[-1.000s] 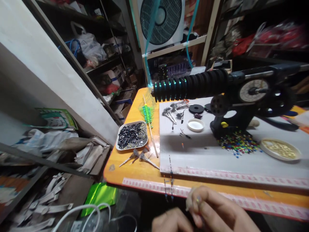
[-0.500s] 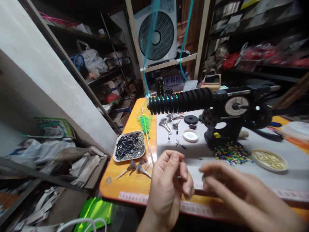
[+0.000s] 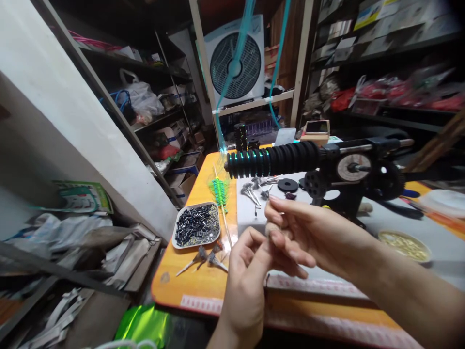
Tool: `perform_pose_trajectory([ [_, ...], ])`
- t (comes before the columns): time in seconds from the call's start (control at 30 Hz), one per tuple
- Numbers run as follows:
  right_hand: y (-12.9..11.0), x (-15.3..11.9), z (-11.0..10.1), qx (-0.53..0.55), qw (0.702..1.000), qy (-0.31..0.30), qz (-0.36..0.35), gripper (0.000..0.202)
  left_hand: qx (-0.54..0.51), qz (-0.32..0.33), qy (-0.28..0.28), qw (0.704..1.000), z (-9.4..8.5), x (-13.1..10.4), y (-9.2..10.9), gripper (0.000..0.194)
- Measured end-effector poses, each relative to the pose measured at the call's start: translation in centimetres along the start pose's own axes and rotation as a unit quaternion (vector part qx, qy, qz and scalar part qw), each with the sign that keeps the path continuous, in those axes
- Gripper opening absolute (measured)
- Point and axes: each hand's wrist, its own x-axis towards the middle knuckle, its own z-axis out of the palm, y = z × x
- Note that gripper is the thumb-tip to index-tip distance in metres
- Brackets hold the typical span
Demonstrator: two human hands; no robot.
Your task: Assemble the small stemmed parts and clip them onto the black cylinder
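My left hand [image 3: 249,274] is closed in a pinch, thumb against fingers, in front of the table edge. My right hand [image 3: 294,228] meets it at the fingertips, its thumb and forefinger also pinched together. Whatever lies between the fingers is too small and hidden to name. Behind the hands stands a black machine with a ridged roller [image 3: 272,160], teal strands [image 3: 221,131] hanging at its left end. Small grey-tufted stems [image 3: 250,191] lie on the white board [image 3: 247,220] beneath the roller.
A square dish [image 3: 196,225] of dark tube beads sits at the left, with a green bristly stick [image 3: 220,194] and more tufted stems [image 3: 216,261] near it. A round dish [image 3: 405,246] of gold pieces is at the right. A box fan [image 3: 236,65] stands behind.
My right hand has moved left and up to meet my left hand at the fingertips. The left hand stays closed, nearly in place. The view has shifted slightly.
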Motion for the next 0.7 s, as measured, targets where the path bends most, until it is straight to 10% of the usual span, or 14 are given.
perform_pose_trajectory([
  [0.23,-0.7,0.8,1.6,0.051,0.992,0.106,-0.043,0.047,-0.084,-0.055,-0.043,0.994,-1.5,-2.5,-2.4,0.025],
  [0.7,-0.4,0.9,1.1,0.049,0.99,0.123,-0.039,0.044,-0.186,-0.174,-0.006,0.967,-3.3,-5.9,-5.8,0.029],
])
